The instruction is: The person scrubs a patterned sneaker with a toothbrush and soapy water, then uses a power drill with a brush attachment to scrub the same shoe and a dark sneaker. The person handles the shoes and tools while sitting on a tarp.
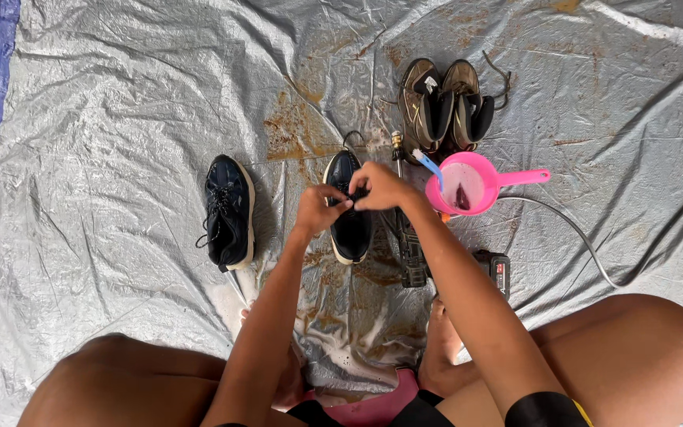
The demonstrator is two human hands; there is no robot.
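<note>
Both hands meet over the laced top of a dark shoe (350,215) that lies on the grey tarp (120,119) just ahead of the person's knees. The left hand (322,207) pinches at the laces with fingers closed on them, and the right hand (381,186) is curled over the same spot, apparently gripping lace or tongue; exactly which strand each hand has is too small to tell. Judging from this, the lace work on this shoe is under way and not finished: the laces look still threaded near the toe.

Left of that shoe, well apart, its mate (228,212) lies untouched with laces still in and trailing loose. Beyond the shoe, farther from the person, a brown pair (444,103) stands side by side, tongues pulled up. Just right of the shoe sits a pink scoop (472,186) with cloudy liquid and something dark inside, a blue-handled brush (430,168) leaning at its rim. A dark spray tool (406,237) lies touching the shoe's right side, a hose (579,233) curving away right, and a small dark battery-like block (497,271) lies near the right forearm.

The tarp around the shoe is wet and rust-stained. The spray tool crowds the right hand's side; nothing else hampers the hands.
</note>
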